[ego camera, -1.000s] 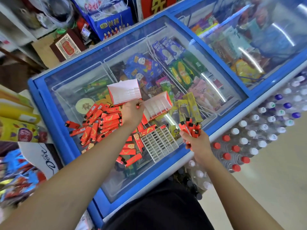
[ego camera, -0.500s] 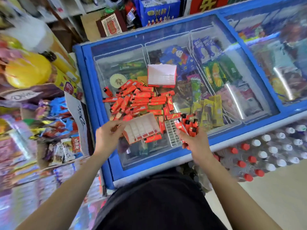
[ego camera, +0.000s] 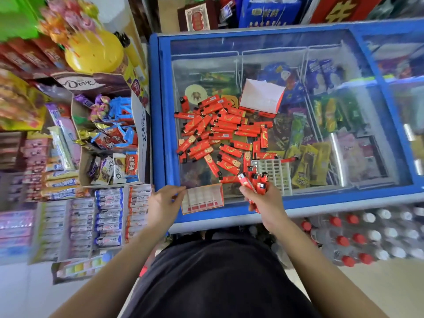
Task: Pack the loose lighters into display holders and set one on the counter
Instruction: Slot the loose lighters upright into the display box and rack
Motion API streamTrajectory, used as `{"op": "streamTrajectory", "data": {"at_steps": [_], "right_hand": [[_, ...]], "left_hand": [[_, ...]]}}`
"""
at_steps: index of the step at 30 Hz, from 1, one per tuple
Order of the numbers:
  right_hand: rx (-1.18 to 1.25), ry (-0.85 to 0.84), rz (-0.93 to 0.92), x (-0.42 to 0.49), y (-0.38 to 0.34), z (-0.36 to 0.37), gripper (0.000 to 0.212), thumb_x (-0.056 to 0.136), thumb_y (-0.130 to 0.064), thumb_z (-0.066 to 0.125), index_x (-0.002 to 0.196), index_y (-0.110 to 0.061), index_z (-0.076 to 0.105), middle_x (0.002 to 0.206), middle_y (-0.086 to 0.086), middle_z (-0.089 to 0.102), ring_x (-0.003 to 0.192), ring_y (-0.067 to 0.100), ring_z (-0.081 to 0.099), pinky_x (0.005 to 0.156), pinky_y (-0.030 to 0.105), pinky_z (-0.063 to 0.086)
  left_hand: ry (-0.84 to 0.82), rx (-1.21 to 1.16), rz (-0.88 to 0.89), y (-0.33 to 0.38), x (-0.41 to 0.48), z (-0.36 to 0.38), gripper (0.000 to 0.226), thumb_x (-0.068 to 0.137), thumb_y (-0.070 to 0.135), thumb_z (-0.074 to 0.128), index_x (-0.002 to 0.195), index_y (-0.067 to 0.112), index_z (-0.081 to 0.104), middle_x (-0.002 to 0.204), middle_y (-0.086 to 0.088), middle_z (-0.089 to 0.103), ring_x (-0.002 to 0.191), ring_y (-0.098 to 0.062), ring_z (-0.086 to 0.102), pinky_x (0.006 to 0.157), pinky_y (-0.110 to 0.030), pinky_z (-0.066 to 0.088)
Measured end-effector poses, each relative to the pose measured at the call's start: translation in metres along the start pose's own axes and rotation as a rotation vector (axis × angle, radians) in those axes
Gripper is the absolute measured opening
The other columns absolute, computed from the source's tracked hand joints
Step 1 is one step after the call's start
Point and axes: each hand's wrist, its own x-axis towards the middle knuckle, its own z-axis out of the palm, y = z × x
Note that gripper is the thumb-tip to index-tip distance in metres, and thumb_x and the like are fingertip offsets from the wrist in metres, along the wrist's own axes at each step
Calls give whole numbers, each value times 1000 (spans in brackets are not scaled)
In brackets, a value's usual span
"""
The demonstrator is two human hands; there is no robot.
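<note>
1. Display holder [ego camera: 202, 198] lies flat on the near edge of the freezer lid [ego camera: 165, 111], with its long axis left to right and its slots facing up, ready for loading.
2. Left hand [ego camera: 166, 203] steadies the holder's left edge. Its fingers [ego camera: 181, 189] touch the edge, but I cannot tell if they pinch it.
3. Right hand [ego camera: 266, 200] grips a bundle of lighters [ego camera: 254, 180] just right of the holder, with heads pointing far.
4. Loose lighters [ego camera: 220, 131] lie piled farther on the lid.

Glossy plastic lighters [ego camera: 226, 130] on smooth glass freezer lid [ego camera: 344, 111], cardboard holder [ego camera: 202, 198].
</note>
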Motion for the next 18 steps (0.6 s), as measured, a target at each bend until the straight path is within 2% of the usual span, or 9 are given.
{"op": "streamTrajectory", "data": {"at_steps": [4,8,11,14,16,18], "right_hand": [[12,-35,13,1,-4,3,22,81,-13,84,95,-7,68,72,4,68,52,10,60,47,24,48],[0,-70,-12,4,-9,5,23,79,-12,84,96,-7,69,74,2,71,63,19,63,50,28,51],[-43,-83,-42,7,-10,8,26,77,-13,86,95,-8,68,77,5,71,66,27,63,50,31,52],[-76,-146,-89,6,-11,12,29,77,-13,86,96,-3,67,75,6,69,58,21,60,49,34,51],[-91,-202,-115,4,-11,16,29,77,-12,87,95,-2,67,73,3,68,53,18,58,49,34,49],[-107,-263,-123,2,-8,21,29,76,-11,88,93,-3,65,66,-5,66,52,18,57,49,35,48]], "left_hand": [[48,-23,-23,9,20,2,17,98,17,66,107,13,80,102,-1,77,81,-6,64,68,-1,41],[84,-53,-50,20,40,4,18,98,20,65,108,15,79,106,-2,77,88,-12,69,80,-24,56],[56,-118,-127,29,42,4,21,97,24,66,114,17,77,101,1,74,89,-15,70,86,-35,58],[54,-114,-84,32,28,1,37,93,32,67,129,22,67,109,9,65,95,-12,64,81,-33,57],[117,-140,-5,34,16,-2,34,89,31,68,123,24,69,106,10,62,91,-11,64,73,-28,56],[25,-293,-3,44,5,-7,25,91,23,73,115,26,71,99,12,65,82,-6,65,69,-22,55]]}}
